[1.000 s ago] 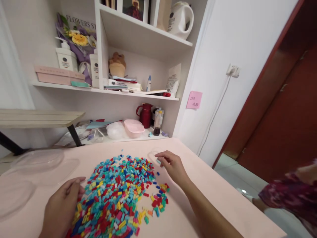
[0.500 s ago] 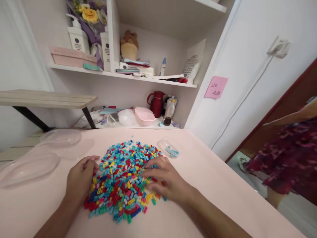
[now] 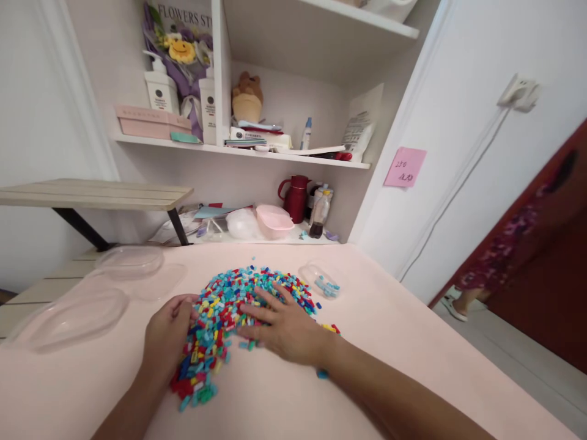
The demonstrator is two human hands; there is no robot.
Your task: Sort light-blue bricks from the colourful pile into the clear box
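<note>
Left hand: your left hand [image 3: 169, 333] rests at the left edge of the pile, fingers curled in toward the thumb; whether a brick sits between the fingertips cannot be told.
Right hand: your right hand [image 3: 288, 327] lies palm down over the right part of the pile, fingers spread and extended to the left, grasping nothing that shows; what is under the palm is hidden.
Toy bricks: the small toy bricks [image 3: 224, 299], in blue, red, yellow, green and other colours, lie loose in a heap in front of you, between and beyond your hands.
Heap outline: a strip of bricks runs toward you beside your left wrist; bare tabletop shows between it and your right forearm.
Strays: a few yellow and red bricks [image 3: 331, 329] lie just beyond your right wrist, and a blue brick [image 3: 322, 373] shows at the near edge of that forearm.
Small tub: a clear tub [image 3: 316, 270] stands right of the heap, near it, with light-blue bricks inside.
Left side: clear plastic containers [image 3: 80, 318] lie on the pink table [image 3: 257, 403], well apart from the tub.
Back ledge: a pink bowl [image 3: 274, 223] sits near a red jug [image 3: 296, 198].
</note>
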